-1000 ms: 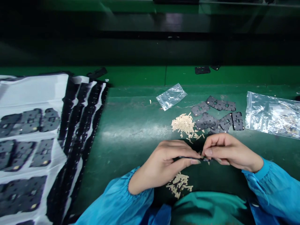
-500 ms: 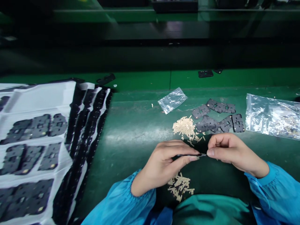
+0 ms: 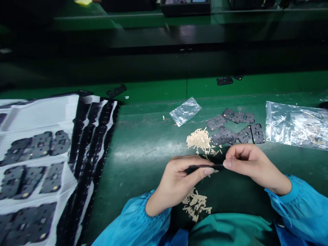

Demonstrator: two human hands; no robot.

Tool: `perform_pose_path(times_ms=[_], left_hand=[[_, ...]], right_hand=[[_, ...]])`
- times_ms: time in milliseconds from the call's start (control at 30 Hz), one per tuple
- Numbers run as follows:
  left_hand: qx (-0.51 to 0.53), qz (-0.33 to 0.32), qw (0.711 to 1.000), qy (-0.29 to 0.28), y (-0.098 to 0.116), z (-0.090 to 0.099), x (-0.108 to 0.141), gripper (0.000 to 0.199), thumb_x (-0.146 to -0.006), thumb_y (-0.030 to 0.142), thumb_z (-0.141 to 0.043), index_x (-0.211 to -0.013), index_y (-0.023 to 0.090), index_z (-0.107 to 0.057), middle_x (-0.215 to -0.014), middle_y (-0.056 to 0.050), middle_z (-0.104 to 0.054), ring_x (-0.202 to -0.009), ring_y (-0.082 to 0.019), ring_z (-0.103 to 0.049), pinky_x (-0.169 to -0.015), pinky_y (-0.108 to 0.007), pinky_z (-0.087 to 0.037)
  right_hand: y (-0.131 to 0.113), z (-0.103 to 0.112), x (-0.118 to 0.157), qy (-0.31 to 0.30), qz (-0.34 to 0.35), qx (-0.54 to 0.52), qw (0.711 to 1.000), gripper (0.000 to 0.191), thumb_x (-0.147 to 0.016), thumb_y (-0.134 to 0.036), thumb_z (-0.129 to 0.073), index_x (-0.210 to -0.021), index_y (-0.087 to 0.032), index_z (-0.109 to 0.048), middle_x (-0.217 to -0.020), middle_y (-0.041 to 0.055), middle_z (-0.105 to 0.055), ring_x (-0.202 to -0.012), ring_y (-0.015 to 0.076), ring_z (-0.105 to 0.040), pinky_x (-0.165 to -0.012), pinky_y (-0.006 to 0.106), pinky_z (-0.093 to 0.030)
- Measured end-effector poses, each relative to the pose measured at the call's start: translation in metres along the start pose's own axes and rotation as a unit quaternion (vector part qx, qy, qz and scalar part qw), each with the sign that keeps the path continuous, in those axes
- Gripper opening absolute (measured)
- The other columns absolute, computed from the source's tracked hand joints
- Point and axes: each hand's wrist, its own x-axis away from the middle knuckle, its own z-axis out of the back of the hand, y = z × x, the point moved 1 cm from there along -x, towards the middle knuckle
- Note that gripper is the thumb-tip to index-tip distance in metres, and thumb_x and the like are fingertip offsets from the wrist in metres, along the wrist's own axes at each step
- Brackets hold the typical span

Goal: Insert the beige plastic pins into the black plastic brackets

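Observation:
My left hand [image 3: 183,177] grips a thin black plastic plate [image 3: 201,166] edge-on between thumb and fingers. At the plate's right end my right hand [image 3: 246,162] is closed in a pinch; whether it grips the plate itself or some small piece there is hidden by the fingertips. Just beyond the hands lies a pile of small cream-coloured strips [image 3: 198,140], some scattered to its right. A second group of cream strips [image 3: 197,205] lies near my lap, below the left hand. Several flat black plates [image 3: 224,135] with cut-outs rest on the green table behind the right hand.
To the left, a stack of white sheets [image 3: 51,109] with black edges carries rows of black plates [image 3: 42,143]. A small clear bag [image 3: 186,111] lies mid-table. A larger clear bag [image 3: 294,124] of small parts is at right. Black plates [image 3: 224,81] also lie along the back.
The view has shifted slightly. The black plate now shows more nearly edge-on, with its right end against my right fingertips. Both hands keep their grip shape.

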Motion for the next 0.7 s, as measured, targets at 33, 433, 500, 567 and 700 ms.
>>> perform_pose_path(times_ms=[33,433,500,567,700], left_hand=[[0.011,0.015,1.0,0.003,0.0,0.0,0.001,0.012,-0.085,0.03,-0.082,-0.08,0.019,-0.083,-0.072,-0.006,-0.08,-0.062,-0.019,-0.073,-0.066,-0.029,-0.062],[0.212,0.186,0.959,-0.039,-0.015,-0.007,-0.009,0.045,-0.082,0.043,-0.083,-0.115,0.018,-0.066,-0.064,0.0,-0.07,-0.049,-0.012,-0.062,-0.046,-0.02,-0.05],[0.147,0.153,0.977,0.005,-0.016,0.0,-0.014,0.059,-0.086,0.046,-0.079,-0.134,0.019,-0.057,-0.072,-0.001,-0.072,-0.055,-0.014,-0.063,-0.048,-0.021,-0.05],[0.068,0.107,0.988,0.083,-0.015,0.01,-0.017,0.069,-0.089,0.049,-0.074,-0.146,0.019,-0.048,-0.085,-0.005,-0.074,-0.064,-0.015,-0.064,-0.051,-0.022,-0.051],[-0.027,0.05,0.982,0.182,-0.016,0.029,-0.012,0.065,-0.092,0.052,-0.067,-0.144,0.016,-0.053,-0.097,-0.008,-0.074,-0.075,-0.017,-0.063,-0.06,-0.024,-0.052]], right_hand=[[0.002,0.0,-0.001,0.008,0.005,0.003,1.0,0.037,-0.073,-0.045,-0.089,-0.071,-0.019,-0.062,-0.057,-0.0072,-0.048,-0.053,0.0083,-0.034,-0.05,0.025,-0.025],[-0.006,0.001,-0.015,-0.029,0.067,0.174,0.982,0.033,-0.085,-0.048,-0.077,-0.073,-0.019,-0.067,-0.062,-0.0049,-0.052,-0.056,0.0103,-0.042,-0.052,0.025,-0.031],[-0.022,0.0,-0.032,-0.007,0.083,0.218,0.972,0.041,-0.087,-0.048,-0.074,-0.062,-0.019,-0.061,-0.056,-0.0054,-0.05,-0.053,0.0096,-0.041,-0.051,0.024,-0.032],[-0.038,0.004,-0.055,0.082,0.084,0.25,0.961,0.042,-0.091,-0.047,-0.07,-0.061,-0.019,-0.061,-0.053,-0.0053,-0.051,-0.048,0.0082,-0.037,-0.048,0.024,-0.03],[-0.065,0.038,-0.101,0.204,0.051,0.314,0.926,0.039,-0.095,-0.048,-0.067,-0.073,-0.016,-0.071,-0.071,0.0037,-0.071,-0.048,0.0081,-0.045,-0.043,0.024,-0.031]])
